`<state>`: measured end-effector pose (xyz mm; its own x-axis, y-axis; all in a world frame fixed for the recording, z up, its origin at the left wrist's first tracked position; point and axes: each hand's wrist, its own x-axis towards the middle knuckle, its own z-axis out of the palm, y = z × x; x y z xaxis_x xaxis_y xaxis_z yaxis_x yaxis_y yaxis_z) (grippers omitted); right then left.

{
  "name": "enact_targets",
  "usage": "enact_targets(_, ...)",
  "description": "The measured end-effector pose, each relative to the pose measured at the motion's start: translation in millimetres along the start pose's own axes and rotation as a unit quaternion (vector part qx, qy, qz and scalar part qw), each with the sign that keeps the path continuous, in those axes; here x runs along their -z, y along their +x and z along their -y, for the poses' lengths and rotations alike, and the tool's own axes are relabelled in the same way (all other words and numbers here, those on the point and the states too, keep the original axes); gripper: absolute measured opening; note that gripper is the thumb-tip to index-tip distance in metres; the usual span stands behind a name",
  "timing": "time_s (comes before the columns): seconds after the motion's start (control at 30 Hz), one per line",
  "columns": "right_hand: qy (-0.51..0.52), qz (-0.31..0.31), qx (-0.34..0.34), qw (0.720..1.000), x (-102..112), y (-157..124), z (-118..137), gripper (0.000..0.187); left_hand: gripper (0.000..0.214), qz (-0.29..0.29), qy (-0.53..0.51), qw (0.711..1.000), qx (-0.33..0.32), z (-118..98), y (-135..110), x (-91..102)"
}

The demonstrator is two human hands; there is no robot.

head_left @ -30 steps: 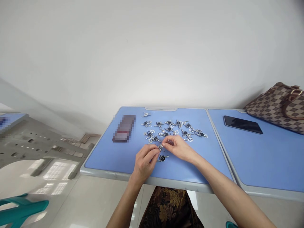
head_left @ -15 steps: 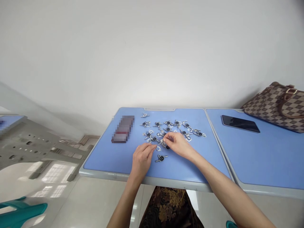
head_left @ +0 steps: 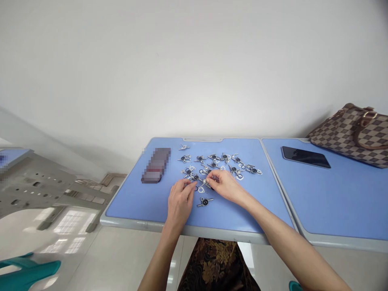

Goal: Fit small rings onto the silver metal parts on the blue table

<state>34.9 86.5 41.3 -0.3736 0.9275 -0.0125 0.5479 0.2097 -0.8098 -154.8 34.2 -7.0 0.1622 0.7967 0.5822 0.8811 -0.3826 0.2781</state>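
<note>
My right hand (head_left: 222, 184) pinches a small silvery metal part (head_left: 204, 181) between thumb and fingertips, with a thin stem pointing down and left. My left hand (head_left: 181, 198) is just left of it, thumb and forefinger drawn together; whatever is between them is too small to make out. A dark ring (head_left: 196, 188) shows at the left fingertips, beside a flat metal gasket (head_left: 201, 189). Nearer me lies a metal fitting with a round black face (head_left: 205, 201). Several similar fittings (head_left: 214, 165) spread behind my hands, with loose rings and gaskets among them.
A pixelated dark object (head_left: 157, 165) lies on the left of the blue table (head_left: 136, 202). Another blue table (head_left: 327, 202) adjoins on the right, bearing a phone (head_left: 306, 157) and a checkered bag (head_left: 351, 133). A wall stands behind. Part of a teal chair (head_left: 30, 270) is at lower left.
My left fingertips have drawn back slightly to the left, away from the metal part's stem. My right hand still pinches the part, and the whole view has shifted a little.
</note>
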Motion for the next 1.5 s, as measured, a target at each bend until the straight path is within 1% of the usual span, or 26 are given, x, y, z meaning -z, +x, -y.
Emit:
enact_targets(0.1, 0.007, 0.000, 0.002, 1.000, -1, 0, -1, 0.018, 0.021, -0.027, -0.018, 0.999, -0.005, -5, 2, 5.0)
enact_targets(0.17, 0.014, 0.003, 0.011, 1.000, -3, 0, 0, 0.018, 0.018, -0.027, -0.023, 0.999, -0.018, -9, 3, 7.8)
enact_targets(0.3, 0.016, 0.014, 0.031, 0.999, -6, -2, 4, 0.016, 0.006, -0.023, -0.017, 0.999, -0.041, -11, 3, 9.0)
enact_targets(0.47, 0.019, 0.020, 0.042, 0.999, -8, -4, 6, 0.015, 0.007, -0.032, -0.016, 0.998, -0.043, -10, 2, 7.4)
enact_targets(0.6, 0.030, 0.023, 0.053, 0.998, -9, -5, 6, 0.015, 0.008, -0.055, -0.026, 0.997, -0.043, -8, 1, 8.5)
enact_targets(0.7, 0.038, 0.015, 0.046, 0.998, -6, -5, 6, 0.020, 0.007, -0.075, -0.029, 0.996, -0.030, -5, 1, 10.7)
enact_targets(0.77, 0.045, -0.008, 0.036, 0.998, -1, -4, 5, 0.029, 0.006, -0.081, -0.025, 0.996, -0.013, -3, 0, 12.5)
enact_targets(0.83, 0.056, -0.031, 0.029, 0.998, 4, -3, 4, 0.038, 0.006, -0.078, -0.016, 0.997, 0.004, -3, 0, 14.0)
enact_targets(0.9, 0.071, -0.042, 0.021, 0.996, 8, -2, 2, 0.043, 0.008, -0.065, 0.001, 0.998, 0.010, -4, 0, 14.8)
enact_targets(1.03, 0.074, -0.050, 0.005, 0.996, 9, -1, -1, 0.045, 0.014, -0.019, 0.037, 0.999, 0.012, -6, 1, 14.1)
enact_targets(1.1, 0.071, -0.049, 0.004, 0.996, 8, -1, -1, 0.044, 0.015, -0.006, 0.053, 0.998, 0.019, -6, 1, 12.9)
enact_targets(1.27, 0.075, -0.046, 0.008, 0.996, 6, -1, -1, 0.043, 0.017, -0.006, 0.087, 0.996, 0.032, -6, 1, 9.8)
enact_targets(1.5, 0.086, -0.054, -0.009, 0.995, 5, 1, -4, 0.042, 0.017, -0.006, 0.118, 0.992, 0.035, -5, 0, 5.9)
